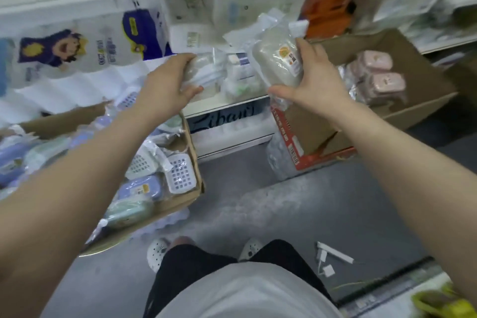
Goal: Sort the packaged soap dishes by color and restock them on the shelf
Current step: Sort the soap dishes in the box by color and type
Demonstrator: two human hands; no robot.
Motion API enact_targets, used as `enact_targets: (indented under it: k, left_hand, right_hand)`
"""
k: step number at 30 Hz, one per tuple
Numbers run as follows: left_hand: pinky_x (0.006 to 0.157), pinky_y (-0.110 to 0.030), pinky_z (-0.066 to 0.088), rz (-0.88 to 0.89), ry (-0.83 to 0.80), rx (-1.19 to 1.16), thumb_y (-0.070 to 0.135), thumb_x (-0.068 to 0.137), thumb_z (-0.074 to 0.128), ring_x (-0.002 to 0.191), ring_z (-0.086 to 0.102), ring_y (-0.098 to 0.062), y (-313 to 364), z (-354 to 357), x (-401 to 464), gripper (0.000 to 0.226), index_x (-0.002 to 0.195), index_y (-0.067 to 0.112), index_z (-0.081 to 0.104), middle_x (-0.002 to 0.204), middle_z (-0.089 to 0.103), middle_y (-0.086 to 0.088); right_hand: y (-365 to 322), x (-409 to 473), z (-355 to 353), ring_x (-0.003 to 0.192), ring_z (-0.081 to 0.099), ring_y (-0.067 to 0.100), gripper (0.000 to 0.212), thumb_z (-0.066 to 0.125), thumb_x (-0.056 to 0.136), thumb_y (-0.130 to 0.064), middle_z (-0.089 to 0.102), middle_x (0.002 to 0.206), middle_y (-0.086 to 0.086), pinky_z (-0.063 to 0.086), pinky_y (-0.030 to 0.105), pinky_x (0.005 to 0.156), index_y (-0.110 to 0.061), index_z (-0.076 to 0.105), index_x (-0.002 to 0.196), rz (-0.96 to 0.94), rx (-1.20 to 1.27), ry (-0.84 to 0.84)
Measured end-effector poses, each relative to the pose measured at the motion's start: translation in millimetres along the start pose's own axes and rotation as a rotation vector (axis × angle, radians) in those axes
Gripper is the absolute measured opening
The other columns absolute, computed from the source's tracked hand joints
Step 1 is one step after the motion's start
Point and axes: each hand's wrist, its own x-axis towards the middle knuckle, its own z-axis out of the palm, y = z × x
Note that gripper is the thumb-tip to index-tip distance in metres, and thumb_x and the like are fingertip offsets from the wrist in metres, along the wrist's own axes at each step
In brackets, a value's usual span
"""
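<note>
Left box [192,162] on floor, right box [423,100] (tilted) beside shelf [227,104]

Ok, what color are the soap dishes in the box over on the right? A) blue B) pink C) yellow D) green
B: the wrapped soap dishes sitting in the cardboard box on the right are pale pink, while the blue and green ones lie in the box on the left.
</note>
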Motion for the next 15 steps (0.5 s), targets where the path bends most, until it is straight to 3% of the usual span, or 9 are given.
enact_targets:
  k: [7, 11, 15]
  left_hand:
    - [0.088, -0.038, 0.042, 0.175, 0.007, -0.031, 0.034, 0.087, 0.068, 0.115, 0.053, -0.028, 101, 44, 68, 0.06, 0.137, 0.013, 0.042, 0.132, 0.053, -0.008]
    - [0.084, -0.04, 0.046, 0.229, 0.003, -0.017, 0.034, 0.086, 0.069, 0.111, 0.055, -0.031, 129, 63, 113, 0.059, 0.135, 0.014, 0.043, 0.13, 0.055, -0.008]
    - [0.079, -0.041, 0.048, 0.297, -0.003, 0.02, 0.036, 0.084, 0.07, 0.106, 0.058, -0.03, 142, 85, 163, 0.058, 0.133, 0.018, 0.044, 0.123, 0.06, -0.006]
  right_hand:
    - [105, -2, -55, 0.123, 0.045, 0.029, 0.098, 0.073, 0.066, -0.061, 0.048, 0.132, 0.01, 0.044, 0.044, 0.096, -0.02, 0.033, 0.145, 0.176, 0.022, 0.124]
    - [146, 16, -66, 0.125, 0.043, 0.025, 0.092, 0.075, 0.072, -0.056, 0.048, 0.134, 0.008, 0.035, 0.032, 0.086, -0.018, 0.033, 0.145, 0.224, 0.011, 0.137]
    - [182, 44, -72, 0.125, 0.045, 0.029, 0.1, 0.073, 0.071, -0.063, 0.047, 0.135, 0.011, 0.044, 0.042, 0.094, -0.017, 0.028, 0.149, 0.266, -0.004, 0.138]
